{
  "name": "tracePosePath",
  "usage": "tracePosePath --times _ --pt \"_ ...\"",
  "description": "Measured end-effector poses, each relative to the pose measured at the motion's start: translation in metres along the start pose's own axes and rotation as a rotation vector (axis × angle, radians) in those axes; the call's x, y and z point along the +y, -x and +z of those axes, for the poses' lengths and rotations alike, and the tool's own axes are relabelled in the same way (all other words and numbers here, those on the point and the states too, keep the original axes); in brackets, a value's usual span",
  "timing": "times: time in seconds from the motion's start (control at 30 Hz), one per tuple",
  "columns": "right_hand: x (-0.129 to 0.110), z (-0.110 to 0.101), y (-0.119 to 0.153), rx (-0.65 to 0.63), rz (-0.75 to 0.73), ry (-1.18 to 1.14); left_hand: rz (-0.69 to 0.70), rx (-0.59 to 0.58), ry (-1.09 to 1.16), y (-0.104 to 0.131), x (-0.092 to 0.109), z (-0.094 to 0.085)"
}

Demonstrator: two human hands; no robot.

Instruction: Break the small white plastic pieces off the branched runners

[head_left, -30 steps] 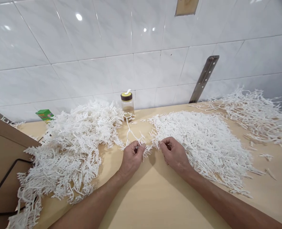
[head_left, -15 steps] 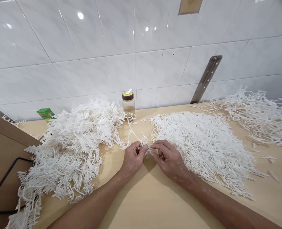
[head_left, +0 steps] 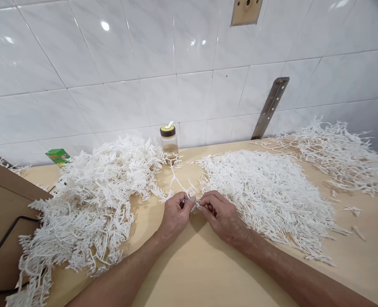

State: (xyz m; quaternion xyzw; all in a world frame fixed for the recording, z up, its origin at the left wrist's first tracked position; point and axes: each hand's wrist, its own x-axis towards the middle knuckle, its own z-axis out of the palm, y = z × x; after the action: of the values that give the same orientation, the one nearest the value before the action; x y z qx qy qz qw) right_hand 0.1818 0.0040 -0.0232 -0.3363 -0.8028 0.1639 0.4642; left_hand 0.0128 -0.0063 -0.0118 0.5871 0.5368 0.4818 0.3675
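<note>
A thin white branched sprig (head_left: 173, 174), plastic-looking, stretches from near the jar down to my hands. My left hand (head_left: 176, 215) pinches its lower end between thumb and fingers. Close beside it, my right hand (head_left: 219, 213) has thumb and forefinger pressed together on a small tip of the same sprig. Dense piles of similar pieces lie to either side: a tangled left pile (head_left: 93, 200) and a right pile of short twigs (head_left: 266, 196). The exact spot where the fingertips meet the sprig is partly hidden.
Against the tiled wall (head_left: 157, 98) stands a clear jar (head_left: 169, 140) with a dark and yellow lid. A green box (head_left: 58, 157) is behind the left pile. Bare branched stems (head_left: 339, 157) lie at the far right. A brown board (head_left: 6, 209) edges the left side.
My right thumb and forefinger have closed onto the sprig's tip, nearer my left hand. The whole view has shifted slightly; the left hand keeps its pinch.
</note>
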Motion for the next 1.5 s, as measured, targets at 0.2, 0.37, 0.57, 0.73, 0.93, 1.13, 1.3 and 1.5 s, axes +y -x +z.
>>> tracePosePath --times 0.2,0.37,0.57,0.73,0.93,1.13,1.3,1.5 --pt "-0.006 0.007 0.005 -0.106 -0.088 -0.01 -0.107 0.167 0.115 -0.015 -0.001 -0.014" --pt "0.004 0.001 0.003 0.029 0.001 0.11 -0.172 0.065 0.198 -0.015 0.008 -0.018" --pt "0.016 -0.018 -0.01 0.202 0.017 0.29 -0.174 0.034 0.202 -0.012 0.013 -0.017" --pt "-0.001 -0.012 -0.009 0.141 0.013 0.161 -0.099 0.047 0.163 -0.011 0.018 -0.017" --pt "-0.017 -0.004 -0.001 0.025 -0.122 0.115 -0.212 -0.037 0.26 -0.005 0.026 -0.013" --pt "-0.008 -0.002 -0.005 0.061 -0.178 0.199 -0.387 -0.132 0.364 0.001 0.036 -0.008" --pt "-0.005 -0.003 -0.007 0.108 -0.179 0.127 -0.409 -0.135 0.403 0.001 0.033 -0.007" --pt "-0.008 -0.005 -0.007 0.054 0.025 -0.021 -0.375 -0.081 0.389 -0.002 0.029 -0.008"
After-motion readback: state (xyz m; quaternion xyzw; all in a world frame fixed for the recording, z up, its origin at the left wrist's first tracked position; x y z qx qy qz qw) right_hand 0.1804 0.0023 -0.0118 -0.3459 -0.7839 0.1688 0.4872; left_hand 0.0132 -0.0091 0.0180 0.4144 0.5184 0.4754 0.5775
